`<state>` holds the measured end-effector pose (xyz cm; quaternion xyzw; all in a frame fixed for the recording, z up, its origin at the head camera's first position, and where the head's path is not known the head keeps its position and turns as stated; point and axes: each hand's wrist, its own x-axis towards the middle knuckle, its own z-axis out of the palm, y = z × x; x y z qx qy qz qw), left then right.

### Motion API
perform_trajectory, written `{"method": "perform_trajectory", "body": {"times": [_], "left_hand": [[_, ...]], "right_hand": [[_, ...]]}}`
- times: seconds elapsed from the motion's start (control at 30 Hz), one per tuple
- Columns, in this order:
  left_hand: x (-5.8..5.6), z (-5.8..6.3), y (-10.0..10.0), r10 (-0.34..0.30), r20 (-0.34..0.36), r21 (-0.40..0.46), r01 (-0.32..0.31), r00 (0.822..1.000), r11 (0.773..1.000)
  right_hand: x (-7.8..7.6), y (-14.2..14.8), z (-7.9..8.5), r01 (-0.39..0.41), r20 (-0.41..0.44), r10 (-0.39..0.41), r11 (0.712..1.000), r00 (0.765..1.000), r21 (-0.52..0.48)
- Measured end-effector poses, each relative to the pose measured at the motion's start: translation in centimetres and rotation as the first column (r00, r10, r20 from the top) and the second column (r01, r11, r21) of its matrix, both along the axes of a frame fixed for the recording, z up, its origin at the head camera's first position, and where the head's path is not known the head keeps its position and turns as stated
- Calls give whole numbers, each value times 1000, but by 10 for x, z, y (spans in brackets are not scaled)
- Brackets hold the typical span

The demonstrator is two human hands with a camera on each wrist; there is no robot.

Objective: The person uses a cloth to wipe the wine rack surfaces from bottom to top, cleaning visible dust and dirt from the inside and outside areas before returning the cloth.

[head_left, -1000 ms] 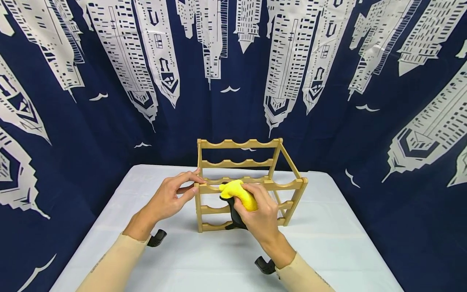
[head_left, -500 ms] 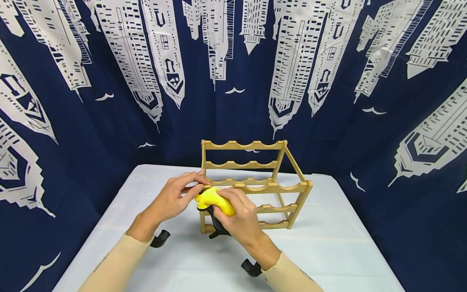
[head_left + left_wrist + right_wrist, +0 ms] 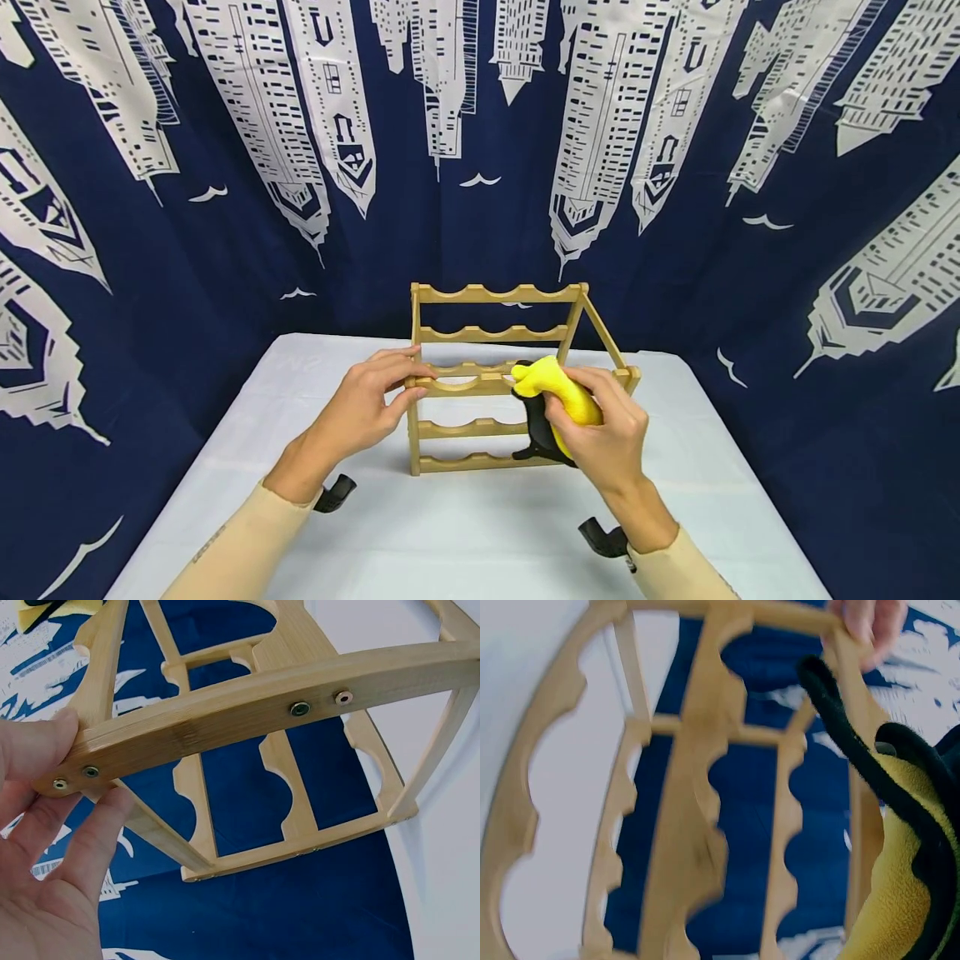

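Note:
A light wooden wine rack (image 3: 480,385) with scalloped rails stands on the table. In the head view my left hand (image 3: 378,404) holds its front upper left corner. The left wrist view has the thumb on one side of the corner post (image 3: 172,739) and fingers on the other. My right hand (image 3: 607,429) grips a fuzzy yellow cloth (image 3: 551,379) with black strap-like parts hanging below, over the right part of the top front rail. The right wrist view shows the cloth's yellow pile (image 3: 896,885) and black edging (image 3: 870,769); the right fingers are out of that view.
A white-covered table (image 3: 450,533) bears the rack. Behind and beside it hangs a dark blue curtain (image 3: 487,242) with white city buildings. Dark wrist mounts (image 3: 333,493) show at both forearms.
My right hand with the yellow cloth first went left along the top front rail, close to my left hand, then swept back right past its starting place. My left hand stays at the corner.

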<state>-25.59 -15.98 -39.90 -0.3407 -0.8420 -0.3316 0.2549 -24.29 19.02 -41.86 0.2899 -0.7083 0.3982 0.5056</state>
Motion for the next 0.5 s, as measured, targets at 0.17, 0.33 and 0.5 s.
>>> {"method": "perform_trajectory", "body": {"times": [0.17, 0.33, 0.5], "left_hand": [[0, -2, -3, -27, -5, 33, 27, 1000, 999], [-2, -5, -4, -63, -29, 71, 65, 998, 995], [-4, -8, -4, -95, -64, 111, 101, 993, 989]], "right_hand": [[-5, 31, 14, 89, -4, -90, 995, 996, -37], [-11, 68, 32, 189, 12, -189, 978, 982, -85], [-16, 105, 46, 314, 124, -298, 938, 947, -148]]}}
